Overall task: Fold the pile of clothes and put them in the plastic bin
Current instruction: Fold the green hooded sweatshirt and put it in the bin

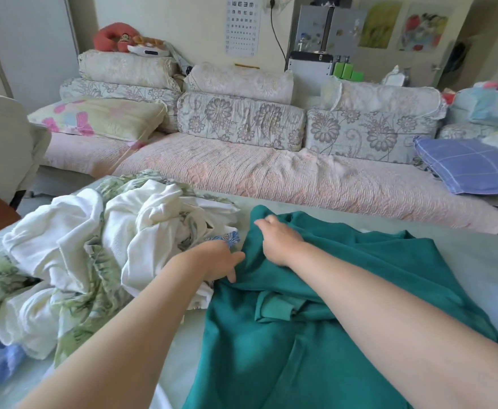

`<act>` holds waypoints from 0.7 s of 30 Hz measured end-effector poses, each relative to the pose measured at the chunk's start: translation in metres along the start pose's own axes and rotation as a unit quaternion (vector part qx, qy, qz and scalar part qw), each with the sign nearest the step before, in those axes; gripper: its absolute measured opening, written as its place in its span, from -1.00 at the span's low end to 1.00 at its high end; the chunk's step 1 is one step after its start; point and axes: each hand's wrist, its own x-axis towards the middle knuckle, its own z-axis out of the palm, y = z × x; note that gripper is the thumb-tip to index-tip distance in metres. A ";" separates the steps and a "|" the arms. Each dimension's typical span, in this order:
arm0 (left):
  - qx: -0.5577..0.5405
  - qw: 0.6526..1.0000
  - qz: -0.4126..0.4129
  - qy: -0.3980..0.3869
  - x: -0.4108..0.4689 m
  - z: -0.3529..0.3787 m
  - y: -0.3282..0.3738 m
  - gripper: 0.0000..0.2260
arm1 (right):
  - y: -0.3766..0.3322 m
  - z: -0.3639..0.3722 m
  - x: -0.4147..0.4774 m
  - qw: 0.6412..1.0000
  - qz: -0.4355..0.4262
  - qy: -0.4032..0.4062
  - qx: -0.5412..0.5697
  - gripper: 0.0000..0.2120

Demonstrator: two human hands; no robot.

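**Green garment being laid out for its first fold**

Step in hand, as judged: spreading one piece flat before folding. The green garment [315, 335] lay rumpled across the counter [463, 255], one sleeve cuff bunched near its middle.

- Left hand [218, 258]: at the garment's left edge, fingers curled and pinching the cloth there.
- Right hand [281, 242]: just beside the left, further up, fingers curled into the fabric near the top left corner. Blurred, so the grip was read with some doubt.
- Both hands close together on the same side of the garment.
- The pile of clothes [94, 246], white and floral pieces, sat unfolded just left of the hands, touching the green edge.
- The plastic bin was not in view. A sofa [271, 172] stood beyond the counter.

Next move likely calls for pulling the edge straight, freeing the tucked sleeve and smoothing the body.
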 end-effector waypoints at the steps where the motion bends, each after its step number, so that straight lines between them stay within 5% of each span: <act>1: 0.004 1.000 -0.003 0.022 0.002 0.003 0.000 -0.54 | 0.000 -0.002 0.008 0.999 -0.036 0.013 -0.022 -0.45; 5: 0.095 0.993 0.010 0.076 0.010 0.010 0.001 -0.75 | -0.009 -0.007 0.028 0.957 -0.192 -0.028 -0.217 -0.61; 10: 0.092 0.995 -0.031 0.030 0.011 0.006 0.010 -0.75 | -0.010 -0.011 0.028 0.923 -0.217 -0.018 -0.317 -0.73; 16: -0.018 1.000 0.020 0.010 0.000 -0.014 0.045 -0.66 | 0.050 -0.057 -0.007 0.965 -0.135 0.106 -0.196 -0.71; 21: -0.203 0.953 0.155 -0.161 -0.023 -0.006 0.108 -0.58 | 0.127 -0.073 -0.051 0.977 -0.081 0.154 -0.122 -0.76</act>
